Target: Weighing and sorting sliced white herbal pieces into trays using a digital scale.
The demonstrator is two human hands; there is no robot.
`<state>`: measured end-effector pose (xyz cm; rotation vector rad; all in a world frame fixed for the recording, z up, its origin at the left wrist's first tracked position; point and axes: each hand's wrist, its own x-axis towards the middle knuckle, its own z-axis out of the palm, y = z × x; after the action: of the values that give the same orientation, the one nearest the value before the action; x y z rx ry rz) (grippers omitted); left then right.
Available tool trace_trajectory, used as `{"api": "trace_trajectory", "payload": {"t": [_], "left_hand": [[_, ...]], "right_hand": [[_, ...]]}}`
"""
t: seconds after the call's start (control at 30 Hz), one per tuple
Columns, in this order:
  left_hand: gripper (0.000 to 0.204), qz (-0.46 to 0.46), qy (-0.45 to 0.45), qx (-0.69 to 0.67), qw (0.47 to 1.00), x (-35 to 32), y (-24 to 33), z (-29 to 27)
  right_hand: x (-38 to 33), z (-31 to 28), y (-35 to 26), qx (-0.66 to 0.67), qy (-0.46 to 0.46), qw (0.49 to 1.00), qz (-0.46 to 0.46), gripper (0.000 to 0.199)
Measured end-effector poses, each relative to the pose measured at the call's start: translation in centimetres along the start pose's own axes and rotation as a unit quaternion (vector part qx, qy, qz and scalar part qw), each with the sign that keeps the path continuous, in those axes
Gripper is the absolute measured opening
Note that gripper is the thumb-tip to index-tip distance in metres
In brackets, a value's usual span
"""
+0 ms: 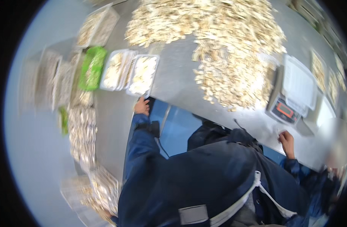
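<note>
My left hand [142,106] is at the near corner of a clear plastic tray [153,75] filled with pale slices, its fingers closed on the rim. Close against that tray's left side are more filled trays [113,72]. My right hand [287,143] is held low over the metal table's near edge, in front of a weighing scale [285,109]. Its thumb and fingertips are pinched together, and blur hides what may be between them. A stack of translucent plastic trays [300,83] rests on the scale.
A big heap of pale dried slices [234,64] covers the table's far middle. Left stand a green basket [93,68], packed clear bags [82,130] and a filled bin [99,26]. Another person's dark sleeve [113,219] shows at lower left; someone blurred [334,145] is at right.
</note>
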<state>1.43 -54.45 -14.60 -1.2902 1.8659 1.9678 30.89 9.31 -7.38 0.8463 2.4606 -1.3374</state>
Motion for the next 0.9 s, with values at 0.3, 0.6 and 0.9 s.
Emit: {"api": "trace_trajectory", "payload": {"t": [0.3, 0.6, 0.9], "left_hand": [[0.023, 0.103, 0.001, -0.001, 0.995, 3.4, -1.4, -2.0], [0.013, 0.245, -0.069, 0.116, 0.960, -5.3, -0.6, 0.9], [0.007, 0.303, -0.303, 0.220, 0.876, -18.1, 4.3, 16.2]], "right_hand": [[-0.9, 3.7, -7.2, -0.089, 0.020, 0.996, -0.012, 0.014], [0.9, 0.9, -12.4, -0.086, 0.049, 0.988, -0.116, 0.014], [5.9, -6.8, -14.8, -0.084, 0.008, 0.967, -0.240, 0.026]]}}
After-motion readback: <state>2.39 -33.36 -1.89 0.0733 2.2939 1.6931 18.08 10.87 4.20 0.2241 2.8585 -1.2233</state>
